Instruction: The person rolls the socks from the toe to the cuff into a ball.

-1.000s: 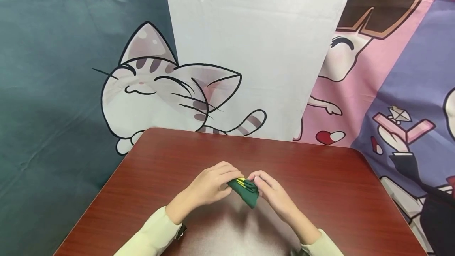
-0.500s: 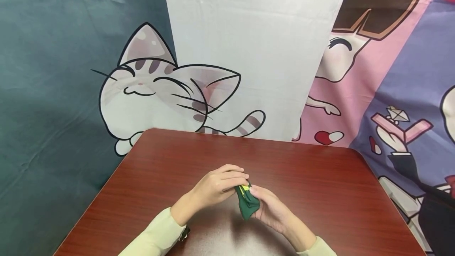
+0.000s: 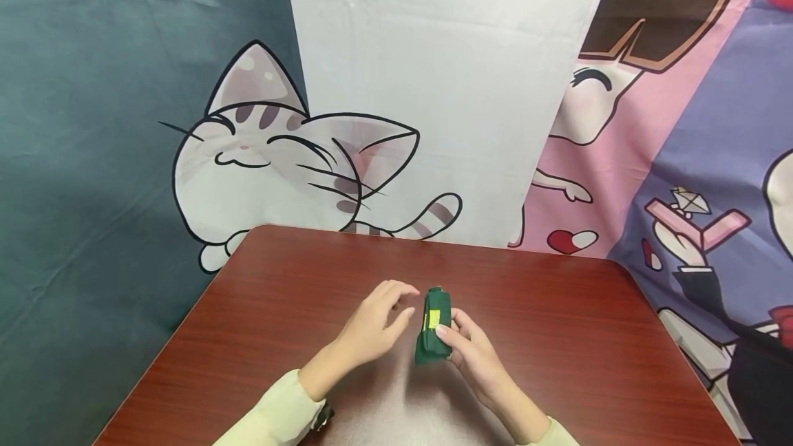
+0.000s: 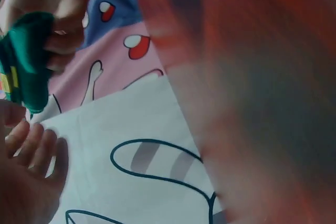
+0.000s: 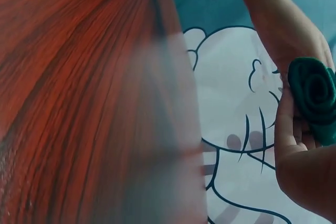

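Note:
A rolled-up green cloth with a yellow patch is held above the table by my right hand, its thumb pressing on the front near the patch. A loose flap of the cloth hangs at its lower left. Seen from the right wrist, the end of the cloth roll shows a spiral of layers. My left hand is just left of the roll, thumb and fingers spread apart and gently bent, with nothing between them. In the left wrist view, the left hand's fingers lie just below the roll.
The reddish-brown wooden table spreads under both hands, with its far edge against a printed backdrop. That backdrop carries a cartoon cat and other figures. Pale sleeves cover the forearms.
My left hand has let go of the cloth and drawn slightly left. In my right hand the roll has turned more upright, its yellow patch now facing the head camera.

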Motion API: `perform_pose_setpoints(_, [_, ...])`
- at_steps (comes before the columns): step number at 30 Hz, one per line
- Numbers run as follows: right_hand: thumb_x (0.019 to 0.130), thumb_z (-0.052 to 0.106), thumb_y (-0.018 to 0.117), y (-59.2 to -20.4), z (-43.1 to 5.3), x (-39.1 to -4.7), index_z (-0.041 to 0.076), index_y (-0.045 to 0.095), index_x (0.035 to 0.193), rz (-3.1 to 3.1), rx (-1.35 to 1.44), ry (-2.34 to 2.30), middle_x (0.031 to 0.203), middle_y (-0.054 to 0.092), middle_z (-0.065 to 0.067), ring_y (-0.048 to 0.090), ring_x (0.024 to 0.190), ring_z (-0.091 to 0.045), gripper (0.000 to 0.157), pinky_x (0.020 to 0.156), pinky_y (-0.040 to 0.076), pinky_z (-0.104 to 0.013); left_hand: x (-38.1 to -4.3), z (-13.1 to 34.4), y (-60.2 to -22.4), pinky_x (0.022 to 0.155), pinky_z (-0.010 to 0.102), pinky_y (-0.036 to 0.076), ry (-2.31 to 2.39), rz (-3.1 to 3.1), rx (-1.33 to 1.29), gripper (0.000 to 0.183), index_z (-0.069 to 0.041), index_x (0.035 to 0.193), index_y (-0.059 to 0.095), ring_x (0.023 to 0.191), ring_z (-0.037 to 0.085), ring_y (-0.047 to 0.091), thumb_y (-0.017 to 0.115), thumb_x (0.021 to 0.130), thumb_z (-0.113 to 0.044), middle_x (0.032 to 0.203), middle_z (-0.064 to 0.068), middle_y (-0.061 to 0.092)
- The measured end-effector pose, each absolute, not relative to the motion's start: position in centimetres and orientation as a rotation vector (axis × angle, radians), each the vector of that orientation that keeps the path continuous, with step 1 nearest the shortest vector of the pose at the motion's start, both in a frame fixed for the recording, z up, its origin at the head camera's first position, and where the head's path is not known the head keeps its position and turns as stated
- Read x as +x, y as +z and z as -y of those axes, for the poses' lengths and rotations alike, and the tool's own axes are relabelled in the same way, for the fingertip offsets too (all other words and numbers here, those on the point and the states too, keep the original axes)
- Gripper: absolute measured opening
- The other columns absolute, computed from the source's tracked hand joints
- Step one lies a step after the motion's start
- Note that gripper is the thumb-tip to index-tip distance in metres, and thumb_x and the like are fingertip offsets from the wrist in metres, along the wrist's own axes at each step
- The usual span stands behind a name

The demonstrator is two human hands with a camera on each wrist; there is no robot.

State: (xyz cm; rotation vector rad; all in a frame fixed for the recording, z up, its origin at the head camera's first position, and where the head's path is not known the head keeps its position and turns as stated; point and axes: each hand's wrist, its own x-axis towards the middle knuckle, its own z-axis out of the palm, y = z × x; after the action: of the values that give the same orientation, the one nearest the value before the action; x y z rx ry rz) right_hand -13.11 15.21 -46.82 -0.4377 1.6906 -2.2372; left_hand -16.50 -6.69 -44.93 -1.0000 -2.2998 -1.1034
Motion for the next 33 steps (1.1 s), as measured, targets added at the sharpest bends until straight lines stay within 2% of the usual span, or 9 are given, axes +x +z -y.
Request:
perform_pose_setpoints(2, [0.103,0.012,0.054,-46.9,-15.2,-13.2,-0.001,0.043,0.128,-1.726,-0.43,-2.234,0.106,0.064,-0.006,0.068,0.092,-0.013,0.03,0.083,0.058,-0.032,-15.9,6.5,-44.8,0.08,0.029,0.055,-1.302,2.359,-0.978,0.028,-0.009,0.124,0.062,0.094,0.011,0.06,0.066,0.096,-0.012,0.11,-0.001,0.064])
perform_pose_setpoints(8, [0.103,0.012,0.054,-47.1,-15.1,-13.3,-0.001,0.041,0.13,-1.76,-0.445,-2.237,0.114,0.065,-0.008,0.068,0.096,-0.014,0.032,0.083,0.059,-0.034,-15.3,6.1,-44.7,0.078,0.027,0.054,-1.598,2.439,-0.922,0.031,-0.011,0.128,0.058,0.091,0.011,0.062,0.065,0.099,-0.017,0.112,0.0,0.067])
perform_pose_setpoints(21, [0.102,0.014,0.059,-47.1,-14.9,-13.4,-0.002,0.043,0.134,-1.897,-0.441,-2.168,0.122,0.064,-0.014,0.069,0.102,-0.019,0.039,0.085,0.059,-0.036,-15.0,6.1,-44.9,0.076,0.025,0.052,-1.734,2.462,-0.817,0.037,-0.008,0.133,0.055,0.091,0.014,0.061,0.065,0.099,-0.014,0.111,0.003,0.067])
perform_pose_setpoints(27, [0.1,0.012,0.061,-47.0,-14.7,-13.5,-0.001,0.046,0.133,-1.94,-0.445,-2.168,0.12,0.065,-0.015,0.07,0.1,-0.02,0.038,0.084,0.059,-0.037,-15.1,6.2,-44.8,0.077,0.025,0.052,-1.738,2.488,-0.805,0.036,-0.009,0.132,0.055,0.091,0.012,0.061,0.065,0.098,-0.015,0.109,0.001,0.067])
perform_pose_setpoints(33, [0.098,0.012,0.065,-47.2,-14.5,-13.7,0.002,0.052,0.131,-2.015,-0.432,-2.158,0.117,0.064,-0.014,0.067,0.098,-0.019,0.036,0.083,0.059,-0.034,-15.3,6.1,-44.8,0.081,0.029,0.054,-1.778,2.498,-0.803,0.037,-0.007,0.132,0.056,0.092,0.014,0.062,0.065,0.097,-0.015,0.108,0.003,0.067])
